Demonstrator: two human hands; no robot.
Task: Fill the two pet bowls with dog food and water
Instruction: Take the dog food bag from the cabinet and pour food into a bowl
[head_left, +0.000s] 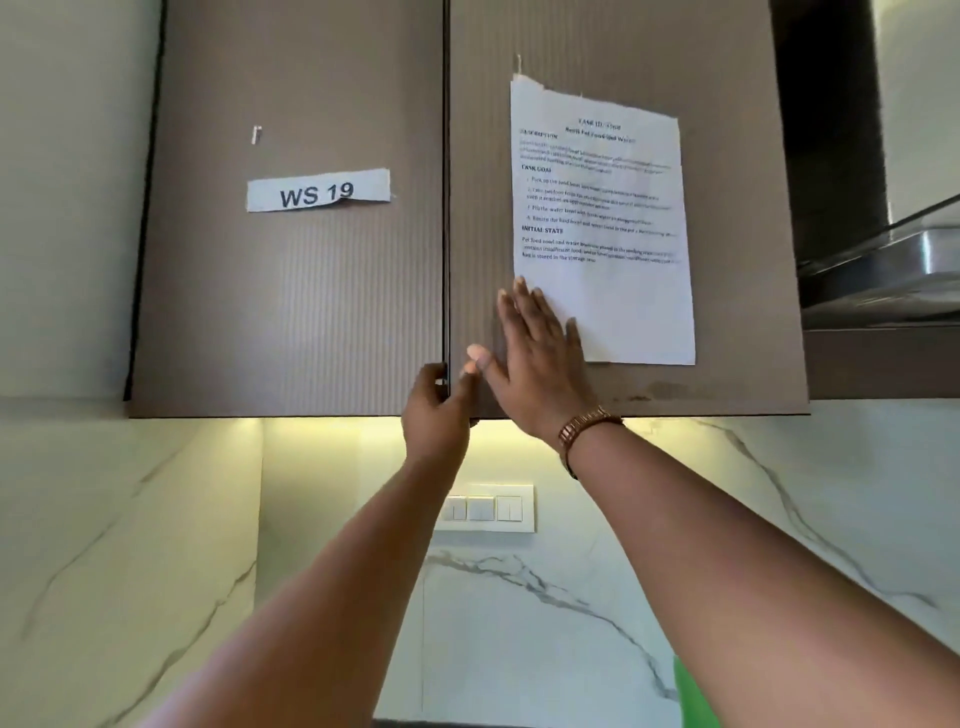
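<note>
No pet bowl, dog food or water is in view. I look up at a brown wall cupboard with two shut doors. My left hand (434, 410) is curled at the bottom of the seam between the left door (291, 291) and the right door (737, 78), fingers hooked on the door edge. My right hand (530, 358) lies flat and spread against the right door, its fingers touching the lower left corner of a taped sheet of printed instructions (608, 223). A brown bracelet sits on my right wrist.
A paper label reading WS 19 (318, 190) is taped to the left door. Below the cupboard are a lit marble backsplash and a white switch plate (485, 508). A range hood (883, 260) is at the right. Something green (693, 699) shows at the bottom edge.
</note>
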